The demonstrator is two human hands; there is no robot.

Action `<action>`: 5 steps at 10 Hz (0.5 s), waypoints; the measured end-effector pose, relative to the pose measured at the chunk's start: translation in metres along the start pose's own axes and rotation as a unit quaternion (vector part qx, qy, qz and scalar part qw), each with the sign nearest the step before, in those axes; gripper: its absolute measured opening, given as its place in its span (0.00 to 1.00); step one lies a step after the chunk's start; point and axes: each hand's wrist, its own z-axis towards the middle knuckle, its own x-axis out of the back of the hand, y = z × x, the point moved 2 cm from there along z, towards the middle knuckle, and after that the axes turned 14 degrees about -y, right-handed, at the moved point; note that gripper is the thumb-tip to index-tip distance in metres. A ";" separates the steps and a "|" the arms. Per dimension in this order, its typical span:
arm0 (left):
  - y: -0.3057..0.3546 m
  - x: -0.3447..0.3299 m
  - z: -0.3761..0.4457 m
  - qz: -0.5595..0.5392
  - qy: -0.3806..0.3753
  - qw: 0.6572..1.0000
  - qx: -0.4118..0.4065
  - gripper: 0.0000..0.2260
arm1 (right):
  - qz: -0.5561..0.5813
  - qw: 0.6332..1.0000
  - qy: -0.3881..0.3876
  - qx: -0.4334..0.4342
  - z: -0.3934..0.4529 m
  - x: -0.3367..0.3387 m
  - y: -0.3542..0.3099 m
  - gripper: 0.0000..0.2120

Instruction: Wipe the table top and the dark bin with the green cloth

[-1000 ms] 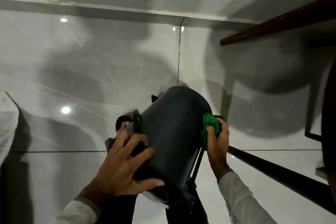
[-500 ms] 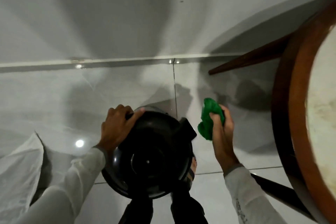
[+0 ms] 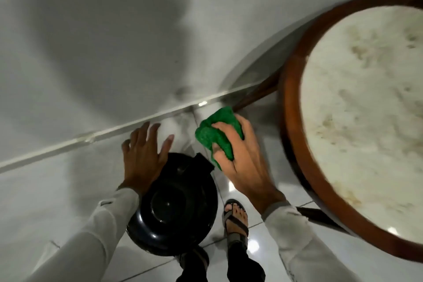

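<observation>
Left sleeve: pale, soft cloth, it comes up from the lower left corner.
Left hand: open, the fingers spread wide, holding nothing. It is over the far left edge of the bin; whether the palm touches the lid I cannot tell.
Dark bin: it stands upright on the floor, below the hands and close to the person's feet. Round, with a domed lid of glossy black plastic and a small hinge block at the far side.
Green cloth: bunched into a lump, soft and a little fuzzy, gripped in the right hand, in the air just beyond the bin's hinge and not touching it.
Right hand: closed around the cloth, the fingers curled over it, the back of the hand upward.
Sandalled foot: on the shiny white floor tile, just right of the bin.
Table top: to the right of both hands and higher than the bin. Round, pale mottled stone with brownish stains, in a smooth red-brown wooden rim.
Key relation: the cloth hand is the nearer one to the table, so I judge the coming move goes rightward. A round top has no long axis, so any sweep direction serves.
</observation>
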 end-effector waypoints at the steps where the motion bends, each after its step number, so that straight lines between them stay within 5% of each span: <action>1: 0.082 0.049 -0.017 0.096 0.096 0.981 -0.135 0.30 | -0.086 0.989 0.115 -0.031 -0.030 0.071 -0.003 0.24; 2: 0.158 0.079 -0.034 0.127 0.133 0.961 -0.204 0.31 | -0.131 0.965 0.192 -0.119 -0.063 0.139 0.017 0.26; 3: 0.211 0.089 -0.047 0.159 0.081 0.961 -0.212 0.34 | -0.182 0.936 0.201 -0.224 -0.081 0.172 0.056 0.20; 4: 0.268 0.094 -0.061 0.223 0.095 0.939 -0.242 0.36 | -0.184 0.922 0.156 -0.303 -0.103 0.204 0.090 0.22; 5: 0.281 0.115 -0.070 0.247 0.121 0.933 -0.231 0.37 | -0.219 0.926 0.133 -0.278 -0.102 0.213 0.090 0.27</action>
